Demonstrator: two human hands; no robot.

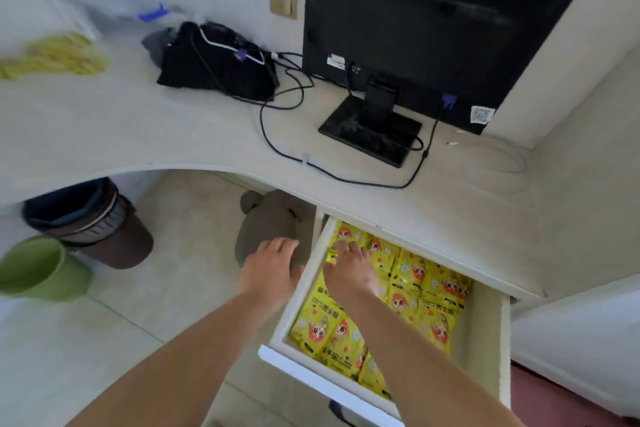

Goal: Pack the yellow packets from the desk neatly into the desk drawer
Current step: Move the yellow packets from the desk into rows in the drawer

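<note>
Head view: desk drawer point(485, 333) is sitting pulled out under the desk's point(156, 135) front edge, right of the curved cut-out. Yellow packets point(429, 291) are lying flat inside it in overlapping rows, filling most of the floor from the left wall across to near the right wall, printed faces up.

Right hand point(349, 274) is reaching into the drawer's far-left corner, palm down, fingers loosely spread and curling down onto the packets there, fingertips touching the top one. Can't tell if it's actually pinching a packet or just pressing on it.

Left hand point(270, 270) is hovering just outside the drawer's left wall, over the floor, palm down, fingers loosely together and slightly bent, holding nothing.

More yellow packets point(55, 57) are lying in a blurred pile at the desk's far-left edge, well apart from the drawer.

Also on the desk: black bag point(214, 62) near the back edge at the middle, monitor point(433, 28) on its stand toward the back-right, black cables point(277, 135) trailing across the top between them.

Under the desk's left side, a brown bin point(104, 229) is standing on the floor, with a green bucket point(38, 270) just beside it, tilted.
</note>
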